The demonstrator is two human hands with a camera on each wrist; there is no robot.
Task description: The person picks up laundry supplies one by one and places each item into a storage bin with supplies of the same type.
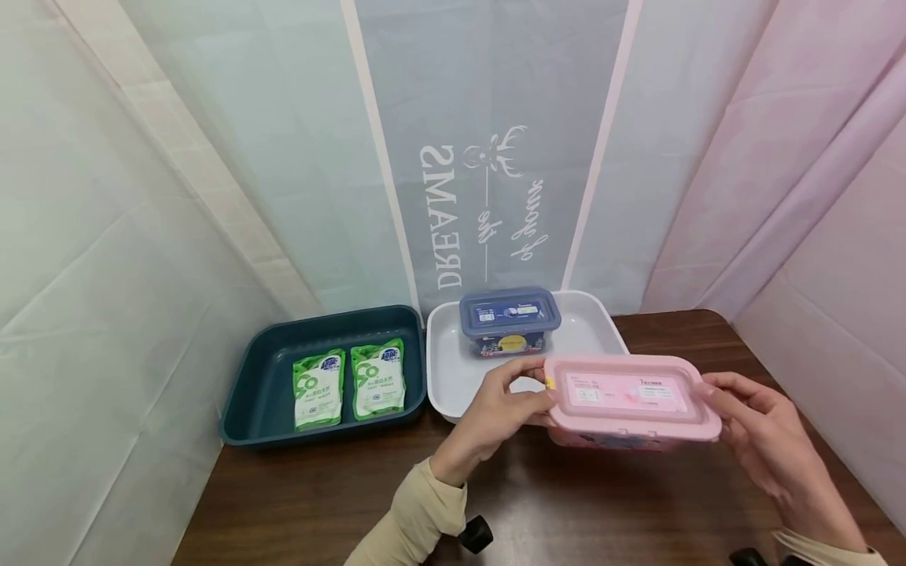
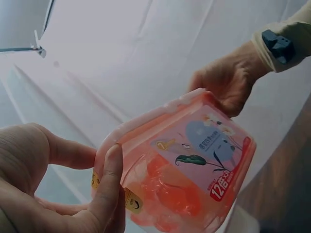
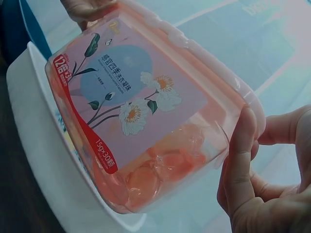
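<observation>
A pink lidded box of laundry pods (image 1: 626,397) is held up between both hands, over the front right of the white tray (image 1: 442,377). My left hand (image 1: 499,409) grips its left end, thumb and fingers at the lid's rim. On the opposite end, my right hand (image 1: 760,432) pinches the rim and side. Through the clear wall in the right wrist view, orange pods (image 3: 170,162) show below a floral label (image 3: 131,87). Inside the white tray, toward the back, sits a smaller blue lidded box (image 1: 511,321).
Left of the white tray stands a dark teal tray (image 1: 262,385) with two green and white pouches (image 1: 318,391) lying in it. Both trays are on a brown wooden table (image 1: 318,487). Printed fabric (image 1: 495,94) hangs behind, and pale cloth walls flank both sides.
</observation>
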